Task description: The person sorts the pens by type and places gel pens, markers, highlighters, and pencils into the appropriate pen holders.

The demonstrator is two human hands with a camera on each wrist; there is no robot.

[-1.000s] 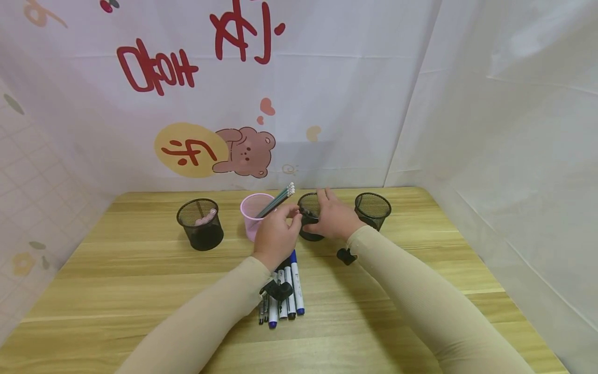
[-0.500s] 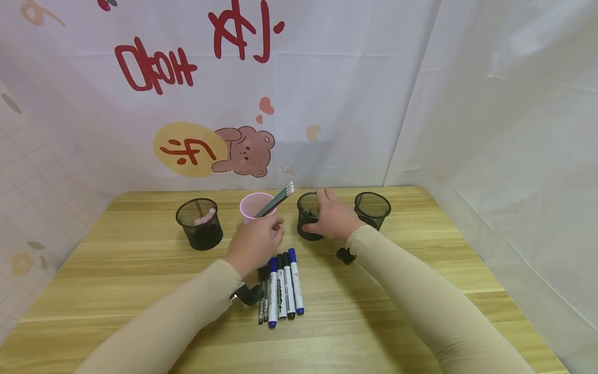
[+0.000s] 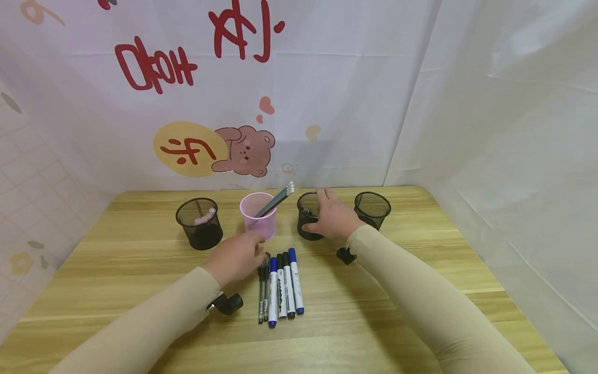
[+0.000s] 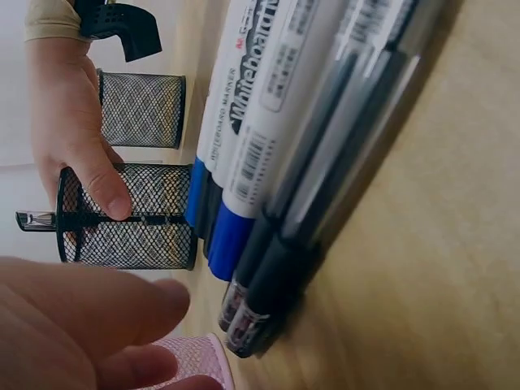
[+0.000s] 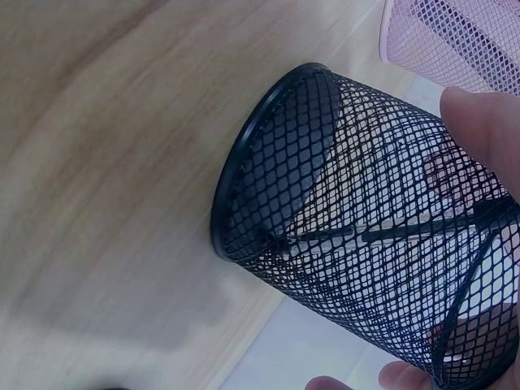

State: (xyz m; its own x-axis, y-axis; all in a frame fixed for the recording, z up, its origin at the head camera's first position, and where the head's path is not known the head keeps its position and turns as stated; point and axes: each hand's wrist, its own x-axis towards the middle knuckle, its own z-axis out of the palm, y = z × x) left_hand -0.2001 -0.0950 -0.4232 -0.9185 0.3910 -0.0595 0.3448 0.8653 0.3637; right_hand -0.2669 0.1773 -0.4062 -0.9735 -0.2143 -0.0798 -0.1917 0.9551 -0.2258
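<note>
My right hand [image 3: 337,215] grips the rim and side of a black mesh pen holder [image 5: 366,219], thumb on the near side. Inside that holder a gel pen [image 5: 390,231] shows through the mesh. My left hand [image 3: 235,258] hovers by the cap ends of two black gel pens [image 4: 284,244], its fingers loosely bent and nothing seen between them. Beside these pens, several whiteboard markers [image 3: 286,285] with blue or black caps lie in a row on the table.
Behind the left hand stands a pink mesh holder [image 3: 260,226] with several pencils [image 3: 277,201] leaning right. A black holder [image 3: 205,236] with a pink item [image 3: 205,217] is at left. Another black holder [image 3: 372,206] stands right of the gripped one. A printed cloth [image 3: 355,114] hangs behind.
My left hand has moved from beside the gripped holder, left and toward me, to the gel pens, uncovering the markers and the pink holder. My right hand has stayed on its holder.
</note>
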